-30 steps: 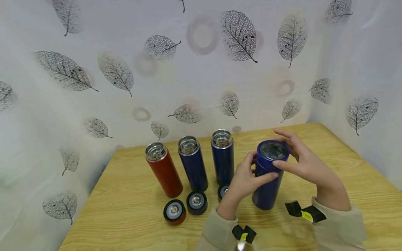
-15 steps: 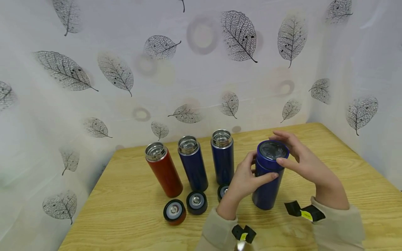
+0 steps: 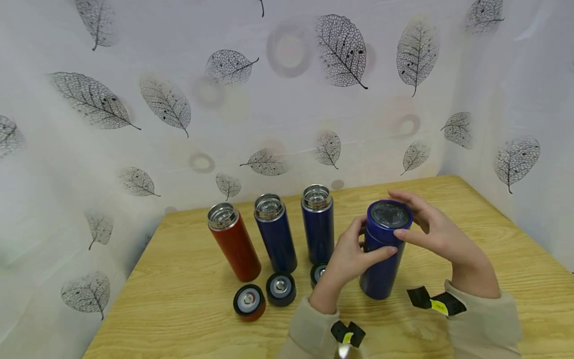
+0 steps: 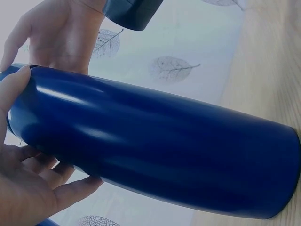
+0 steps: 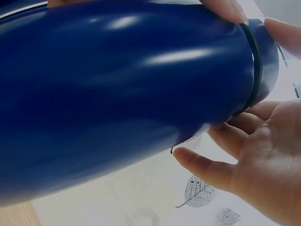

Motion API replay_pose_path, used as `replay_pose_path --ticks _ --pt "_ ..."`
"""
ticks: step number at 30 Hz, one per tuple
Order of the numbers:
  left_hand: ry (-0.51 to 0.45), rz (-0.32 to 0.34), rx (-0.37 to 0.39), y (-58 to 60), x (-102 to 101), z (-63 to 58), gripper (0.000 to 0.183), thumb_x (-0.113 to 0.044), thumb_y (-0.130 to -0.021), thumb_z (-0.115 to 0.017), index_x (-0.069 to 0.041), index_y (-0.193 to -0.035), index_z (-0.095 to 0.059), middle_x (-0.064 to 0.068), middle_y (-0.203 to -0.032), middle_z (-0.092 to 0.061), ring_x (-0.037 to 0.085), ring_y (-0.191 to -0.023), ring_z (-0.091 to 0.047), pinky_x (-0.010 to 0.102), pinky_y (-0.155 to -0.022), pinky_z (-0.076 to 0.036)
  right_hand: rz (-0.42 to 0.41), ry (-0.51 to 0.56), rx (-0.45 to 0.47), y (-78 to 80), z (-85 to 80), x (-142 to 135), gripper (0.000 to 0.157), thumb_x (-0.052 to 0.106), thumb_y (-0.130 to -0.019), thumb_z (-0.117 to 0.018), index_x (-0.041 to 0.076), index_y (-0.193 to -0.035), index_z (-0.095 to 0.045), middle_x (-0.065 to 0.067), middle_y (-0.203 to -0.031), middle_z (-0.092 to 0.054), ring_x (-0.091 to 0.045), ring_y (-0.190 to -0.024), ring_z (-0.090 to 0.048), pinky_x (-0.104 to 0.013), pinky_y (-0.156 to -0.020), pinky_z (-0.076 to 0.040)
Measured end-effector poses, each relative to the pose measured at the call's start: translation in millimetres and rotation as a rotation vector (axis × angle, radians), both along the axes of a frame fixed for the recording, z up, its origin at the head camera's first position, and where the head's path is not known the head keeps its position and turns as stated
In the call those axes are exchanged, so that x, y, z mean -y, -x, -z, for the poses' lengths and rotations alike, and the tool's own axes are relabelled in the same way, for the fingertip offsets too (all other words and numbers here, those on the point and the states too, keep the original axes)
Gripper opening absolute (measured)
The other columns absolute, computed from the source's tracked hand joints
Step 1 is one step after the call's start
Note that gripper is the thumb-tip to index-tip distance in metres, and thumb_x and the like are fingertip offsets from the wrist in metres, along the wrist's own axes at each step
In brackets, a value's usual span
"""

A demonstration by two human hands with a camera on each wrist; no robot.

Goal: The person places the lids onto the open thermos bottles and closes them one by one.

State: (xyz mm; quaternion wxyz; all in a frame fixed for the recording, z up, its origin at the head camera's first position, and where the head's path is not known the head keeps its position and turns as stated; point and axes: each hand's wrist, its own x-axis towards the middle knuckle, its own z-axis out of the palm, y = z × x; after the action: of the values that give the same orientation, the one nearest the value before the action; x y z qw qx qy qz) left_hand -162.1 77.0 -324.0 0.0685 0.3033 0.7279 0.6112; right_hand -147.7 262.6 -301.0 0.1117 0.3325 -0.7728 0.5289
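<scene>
A blue thermos stands upright on the table, its blue lid with a dark round top seated at the mouth. My left hand grips the upper body, thumb across the near side just under the lid. Around the lid, my right hand has its thumb at the near edge and its fingers behind, partly hidden. The left wrist view shows the thermos body lying across the picture. In the right wrist view, a dark seam ring separates body and lid, and the little finger extends away from the thermos.
To the left stand an uncapped red thermos and two uncapped blue ones, the middle thermos and the right thermos. In front lie upturned lids: a red lid, a dark lid and one lid partly behind my left wrist.
My right hand's fingers have shifted slightly around the lid, the far fingertips coming a little lower. The left hand and thermos stay in place.
</scene>
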Motion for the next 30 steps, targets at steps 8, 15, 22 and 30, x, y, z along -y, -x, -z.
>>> replay_pose_path --ticks 8,15,22,30 --pt "-0.003 -0.002 -0.040 12.2 -6 22.6 0.062 -0.019 -0.077 -0.070 -0.014 -0.130 -0.038 -0.002 -0.119 -0.048 0.006 -0.105 -0.046 0.026 -0.082 -0.043 0.118 -0.073 0.019 0.4 0.8 2 0.061 -0.011 -0.076 -0.060 0.000 -0.130 -0.035 0.003 -0.118 -0.044 -0.004 -0.107 -0.043 -0.011 -0.087 -0.029" --pt "0.000 -0.004 -0.052 11.8 -6 20.7 0.062 -0.020 -0.077 -0.070 -0.015 -0.130 -0.038 -0.003 -0.119 -0.048 0.006 -0.105 -0.046 0.025 -0.081 -0.043 0.256 -0.115 0.052 0.0 1.5 6 0.058 -0.003 -0.072 -0.069 -0.003 -0.123 -0.040 -0.007 -0.112 -0.046 -0.004 -0.102 -0.042 -0.029 -0.088 -0.031" --pt "-0.002 -0.009 -0.028 11.8 -5 18.4 0.062 -0.018 -0.077 -0.070 -0.014 -0.130 -0.038 -0.003 -0.119 -0.048 0.006 -0.105 -0.046 0.025 -0.082 -0.043 0.238 -0.109 0.049 2.2 1.3 7 0.051 0.008 -0.081 -0.062 -0.006 -0.123 -0.037 -0.013 -0.117 -0.043 -0.001 -0.104 -0.038 -0.040 -0.091 -0.029" --pt "0.005 -0.004 -0.023 0.0 1 -2.9 0.059 -0.012 -0.078 -0.068 -0.005 -0.128 -0.039 0.004 -0.119 -0.049 0.009 -0.105 -0.047 0.025 -0.082 -0.042 -0.040 0.038 0.034 7.6 4.3 4 0.042 -0.005 -0.089 -0.040 0.003 -0.130 -0.035 0.001 -0.123 -0.045 -0.009 -0.103 -0.049 -0.019 -0.077 -0.043"
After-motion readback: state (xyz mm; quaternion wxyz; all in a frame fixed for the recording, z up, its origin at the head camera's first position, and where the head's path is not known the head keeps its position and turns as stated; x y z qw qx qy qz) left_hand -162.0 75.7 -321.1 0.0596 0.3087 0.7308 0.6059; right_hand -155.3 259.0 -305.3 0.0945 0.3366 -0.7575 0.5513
